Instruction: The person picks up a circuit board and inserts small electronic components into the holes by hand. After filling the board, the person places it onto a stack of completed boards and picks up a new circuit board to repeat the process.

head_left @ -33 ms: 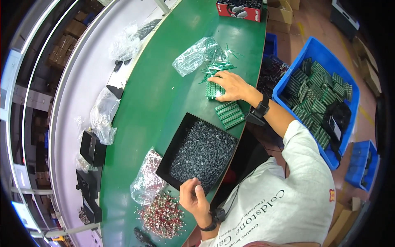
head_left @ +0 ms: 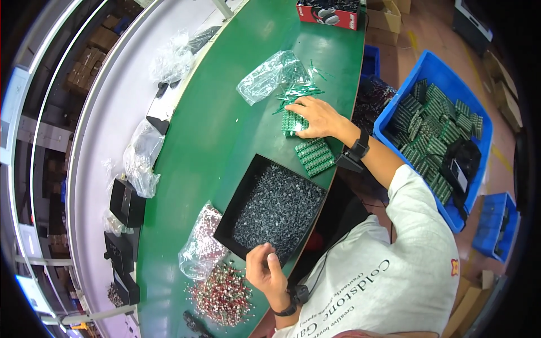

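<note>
My right hand lies over a green circuit board panel on the green table, its fingers and thumb gripping the panel from opposite sides. Rows of small parts line another green panel beside it, nearer to me. My left hand is curled at the near left corner of a black box, thumb by the bent fingers; anything inside them is hidden. Small dark, partly clear pieces fill that box. Thin green strips are scattered just past my right hand.
An empty-looking clear bag lies beyond the strips. Near my left hand are a bag of small parts and a loose red-and-silver heap. A blue bin of board panels stands at right. A red box sits at the far end.
</note>
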{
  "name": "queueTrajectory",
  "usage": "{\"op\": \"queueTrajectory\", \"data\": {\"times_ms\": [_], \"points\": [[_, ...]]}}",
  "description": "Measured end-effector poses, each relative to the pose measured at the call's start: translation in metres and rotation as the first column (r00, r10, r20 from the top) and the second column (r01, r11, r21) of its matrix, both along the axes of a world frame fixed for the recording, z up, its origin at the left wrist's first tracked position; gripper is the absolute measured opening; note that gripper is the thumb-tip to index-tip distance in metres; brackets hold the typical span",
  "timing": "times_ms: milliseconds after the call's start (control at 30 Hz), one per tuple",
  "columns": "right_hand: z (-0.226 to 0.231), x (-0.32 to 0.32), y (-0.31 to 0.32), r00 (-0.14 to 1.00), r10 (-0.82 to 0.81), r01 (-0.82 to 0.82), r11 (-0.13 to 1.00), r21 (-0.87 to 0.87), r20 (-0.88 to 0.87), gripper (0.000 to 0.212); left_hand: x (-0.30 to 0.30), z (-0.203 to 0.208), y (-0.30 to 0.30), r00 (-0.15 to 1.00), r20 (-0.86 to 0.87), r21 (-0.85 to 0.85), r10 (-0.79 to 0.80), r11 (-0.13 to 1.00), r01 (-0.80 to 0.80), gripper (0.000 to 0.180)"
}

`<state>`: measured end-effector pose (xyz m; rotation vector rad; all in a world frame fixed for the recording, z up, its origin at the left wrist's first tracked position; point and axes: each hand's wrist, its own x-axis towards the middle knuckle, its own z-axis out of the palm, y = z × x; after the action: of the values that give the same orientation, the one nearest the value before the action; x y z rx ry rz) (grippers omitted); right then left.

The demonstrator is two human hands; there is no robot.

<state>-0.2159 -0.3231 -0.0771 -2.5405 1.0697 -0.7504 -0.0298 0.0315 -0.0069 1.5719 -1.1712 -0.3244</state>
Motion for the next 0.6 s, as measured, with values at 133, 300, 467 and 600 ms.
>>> {"op": "queueTrajectory", "data": {"times_ms": [133, 300, 467, 600], "points": [[0.0026, 0.0002, 0.0028, 0.999, 0.015, -0.013, 0.999, -0.032, 0.042, 0.072, 0.0003, -0.001, 0.0009, 1.0, 0.018, -0.01, 0.0, 1.0, 0.0, 0.017], [0.0051, 0.0028, 0.0056, 1.0, -0.001, 0.001, 1.0, 0.003, -0.012, 0.072, 0.0007, -0.0019, 0.0011, 1.0, 0.014, -0.007, 0.006, 1.0, -0.006, 0.017], [0.0034, -0.0015, 0.0053, 0.999, -0.03, 0.03, 1.0, -0.008, 0.042, 0.073, 0.0005, -0.0031, 0.0007, 1.0, 0.007, -0.016, 0.003, 1.0, -0.003, 0.017], [0.0041, -0.0014, 0.0048, 0.996, -0.034, 0.035, 0.999, -0.017, 0.079, 0.071, 0.001, -0.0028, 0.0011, 1.0, 0.012, -0.007, 0.006, 1.0, -0.006, 0.016]]}}
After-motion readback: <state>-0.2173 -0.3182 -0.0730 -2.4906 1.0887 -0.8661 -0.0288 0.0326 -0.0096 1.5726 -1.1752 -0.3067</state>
